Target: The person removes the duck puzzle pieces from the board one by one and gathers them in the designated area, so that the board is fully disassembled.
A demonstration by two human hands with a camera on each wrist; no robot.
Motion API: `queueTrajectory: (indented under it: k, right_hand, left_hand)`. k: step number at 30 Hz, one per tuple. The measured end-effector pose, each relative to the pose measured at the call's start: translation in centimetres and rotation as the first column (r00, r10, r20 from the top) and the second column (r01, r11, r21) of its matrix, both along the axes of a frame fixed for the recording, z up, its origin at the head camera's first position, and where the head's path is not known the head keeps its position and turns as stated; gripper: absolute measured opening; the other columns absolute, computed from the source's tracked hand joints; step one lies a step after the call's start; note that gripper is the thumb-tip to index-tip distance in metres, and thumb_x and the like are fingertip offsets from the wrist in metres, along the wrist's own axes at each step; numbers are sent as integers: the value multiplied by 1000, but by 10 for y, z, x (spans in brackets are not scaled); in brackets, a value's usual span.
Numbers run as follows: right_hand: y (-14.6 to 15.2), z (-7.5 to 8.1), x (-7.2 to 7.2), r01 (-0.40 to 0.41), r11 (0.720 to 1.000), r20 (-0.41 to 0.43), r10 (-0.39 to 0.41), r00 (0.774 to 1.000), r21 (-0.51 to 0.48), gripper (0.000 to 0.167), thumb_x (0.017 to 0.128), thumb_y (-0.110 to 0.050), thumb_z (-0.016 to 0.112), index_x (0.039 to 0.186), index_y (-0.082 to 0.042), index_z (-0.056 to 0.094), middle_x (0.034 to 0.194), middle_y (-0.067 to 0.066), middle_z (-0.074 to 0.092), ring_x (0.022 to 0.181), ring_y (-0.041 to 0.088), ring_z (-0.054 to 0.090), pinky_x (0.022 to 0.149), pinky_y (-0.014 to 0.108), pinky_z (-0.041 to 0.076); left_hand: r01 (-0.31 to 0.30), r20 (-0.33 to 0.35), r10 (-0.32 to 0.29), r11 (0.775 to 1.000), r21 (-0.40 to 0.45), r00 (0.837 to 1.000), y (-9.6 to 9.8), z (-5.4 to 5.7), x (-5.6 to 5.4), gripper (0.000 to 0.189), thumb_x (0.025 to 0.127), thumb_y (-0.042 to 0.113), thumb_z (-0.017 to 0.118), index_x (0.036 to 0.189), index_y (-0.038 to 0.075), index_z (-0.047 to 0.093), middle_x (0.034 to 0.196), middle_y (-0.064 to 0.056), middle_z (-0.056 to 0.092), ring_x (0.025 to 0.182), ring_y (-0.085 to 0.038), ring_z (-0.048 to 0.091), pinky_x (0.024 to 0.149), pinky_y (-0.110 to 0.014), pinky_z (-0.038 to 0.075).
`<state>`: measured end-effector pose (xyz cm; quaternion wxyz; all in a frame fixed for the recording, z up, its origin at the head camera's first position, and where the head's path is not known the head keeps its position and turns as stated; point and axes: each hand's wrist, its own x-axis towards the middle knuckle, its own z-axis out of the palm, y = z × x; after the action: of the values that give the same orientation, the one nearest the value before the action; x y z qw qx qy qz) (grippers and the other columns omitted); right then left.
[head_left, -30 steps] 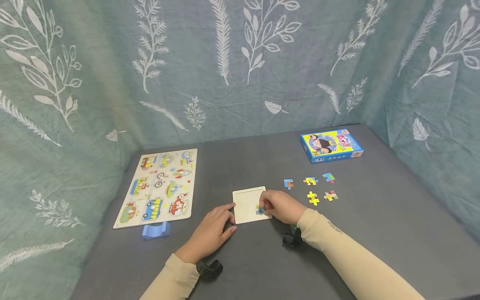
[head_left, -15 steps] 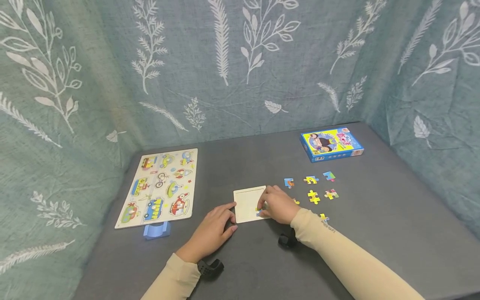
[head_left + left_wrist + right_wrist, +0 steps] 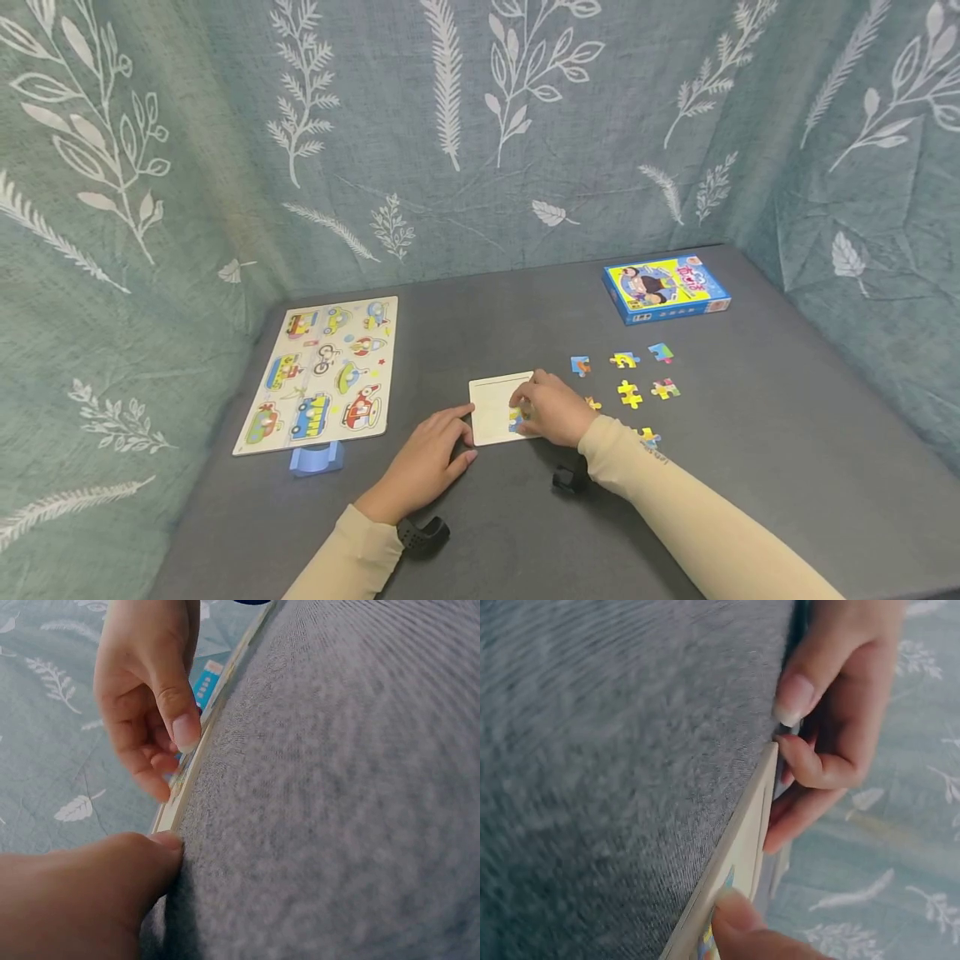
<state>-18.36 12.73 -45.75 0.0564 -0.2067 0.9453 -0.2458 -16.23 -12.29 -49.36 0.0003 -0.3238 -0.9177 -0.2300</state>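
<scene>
In the head view a small, pale wooden puzzle tray lies flat on the dark table. My left hand rests at its left edge, fingertips touching the rim and thumb on the tabletop. My right hand reaches over the tray's right side, thumb and fingers bent around a blue-and-yellow puzzle piece inside it. That hand partly hides the pieces there, so their exact fit is unclear. In the right wrist view the right thumb presses near a coloured piece by the tray wall.
Several loose jigsaw pieces lie right of the tray. A blue-and-yellow box stands at the back right. On the left lies a vehicle picture board, with a blue curved block at its near edge. Patterned curtains enclose the table.
The right hand has shifted slightly left and up over the tray, uncovering loose pieces beside it. More yellow and blue shows beneath its fingers. The left hand stays at the tray's edge.
</scene>
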Motion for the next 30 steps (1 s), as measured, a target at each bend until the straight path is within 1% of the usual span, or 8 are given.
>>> queueTrajectory:
  k: [4, 9, 13, 16, 20, 23, 26, 30]
  right_hand:
    - [-3, 0, 3, 10, 999, -52, -7, 999, 54, 29, 85, -21, 91, 105, -6, 77, 101, 6, 58, 93, 25, 55, 85, 39, 54]
    - [-7, 4, 2, 8, 999, -18, -7, 1000, 34, 25, 83, -18, 92, 97, -8, 73, 95, 4, 62, 90, 23, 56, 85, 38, 54]
    - [-8, 6, -1, -3, 999, 50, 4, 999, -32, 31, 84, -8, 90, 101, -10, 64, 92, 4, 66, 83, 20, 60, 79, 36, 54]
    - [-4, 6, -2, 2, 992, 99, 11, 995, -128, 29, 87, 0, 84, 106, -10, 65, 95, 5, 68, 81, 18, 63, 75, 35, 55]
    - [15, 10, 3, 22, 967, 107, 6, 994, -255, 27, 92, 6, 76, 115, -7, 70, 97, 5, 71, 81, 18, 66, 71, 32, 57]
    - [39, 18, 11, 72, 933, 113, -34, 993, -354, 23, 93, 5, 75, 114, -2, 70, 95, 7, 74, 78, 20, 71, 69, 31, 60]
    - [68, 27, 20, 151, 893, 111, -114, 987, -424, 15, 92, 3, 78, 105, 0, 72, 90, 7, 76, 77, 25, 74, 69, 32, 62]
    - [112, 37, 35, 260, 868, 69, -255, 964, -423, 14, 89, -2, 82, 103, 0, 79, 91, 6, 78, 80, 26, 76, 72, 29, 62]
  left_hand:
    - [1, -8, -1, 1000, 6, 1000, 1, 0, 0, 20, 100, 19, 74, 98, 18, 54, 155, -13, 50, 143, -32, 47, 115, -56, 39]
    - [16, -42, -16, 1000, 14, 999, 2, 0, -2, 21, 99, 17, 75, 97, 17, 54, 154, -14, 52, 141, -33, 48, 113, -57, 41]
    - [15, -45, -14, 1000, 11, 999, 3, -1, -3, 21, 99, 17, 76, 97, 17, 54, 153, -14, 52, 140, -34, 49, 113, -57, 41]
    - [5, -29, -5, 1000, 7, 1000, 5, -2, -3, 21, 99, 18, 75, 97, 18, 55, 154, -13, 52, 141, -33, 48, 114, -56, 40]
    - [13, -15, -13, 1000, 1, 1000, 7, -3, -3, 20, 100, 19, 75, 98, 18, 55, 154, -13, 51, 142, -33, 48, 115, -55, 39]
    - [25, -15, -25, 1000, 1, 1000, 8, -4, -3, 20, 100, 19, 74, 98, 18, 55, 155, -14, 51, 142, -33, 47, 115, -56, 39]
    - [34, -30, -33, 999, 15, 999, 7, -3, -3, 20, 99, 17, 75, 98, 17, 55, 154, -14, 51, 141, -34, 48, 115, -57, 39]
    - [34, -44, -33, 999, 24, 998, 4, -1, -4, 20, 99, 16, 76, 97, 17, 55, 154, -15, 51, 141, -35, 48, 113, -58, 40]
